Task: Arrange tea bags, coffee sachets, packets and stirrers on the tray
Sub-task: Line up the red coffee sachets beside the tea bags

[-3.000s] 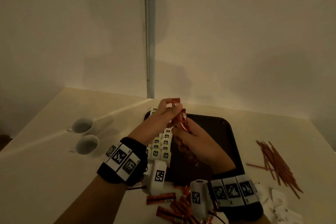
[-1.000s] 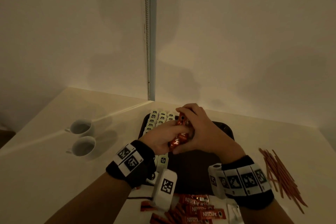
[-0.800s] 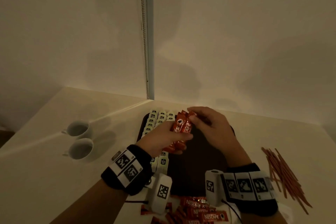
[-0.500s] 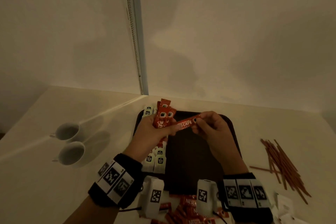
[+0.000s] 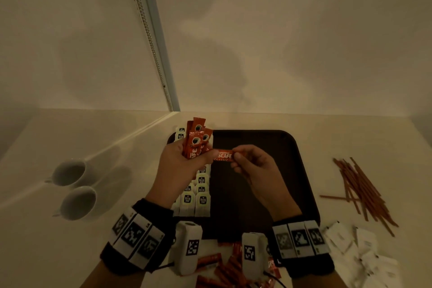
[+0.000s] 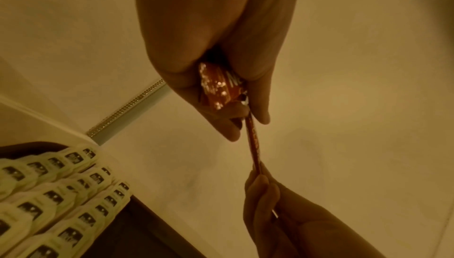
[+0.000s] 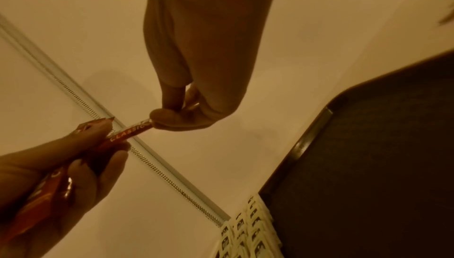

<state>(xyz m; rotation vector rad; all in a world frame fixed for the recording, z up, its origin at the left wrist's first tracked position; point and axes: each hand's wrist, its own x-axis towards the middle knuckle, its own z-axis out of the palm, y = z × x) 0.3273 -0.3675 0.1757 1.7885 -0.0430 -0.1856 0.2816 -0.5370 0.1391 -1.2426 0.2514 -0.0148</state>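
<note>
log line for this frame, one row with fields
step: coffee sachets to tray | left hand: grips sachet bundle | right hand: pinches single sachet | tray: tea bags on left side | stirrers: on table

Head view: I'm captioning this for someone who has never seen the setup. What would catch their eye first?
The hands, raised over the dark tray: the left hand grips a fan of red coffee sachets, while the right hand pinches a single sachet drawn sideways from it. Next come the neat rows of tea bags along the tray's left side.
</note>
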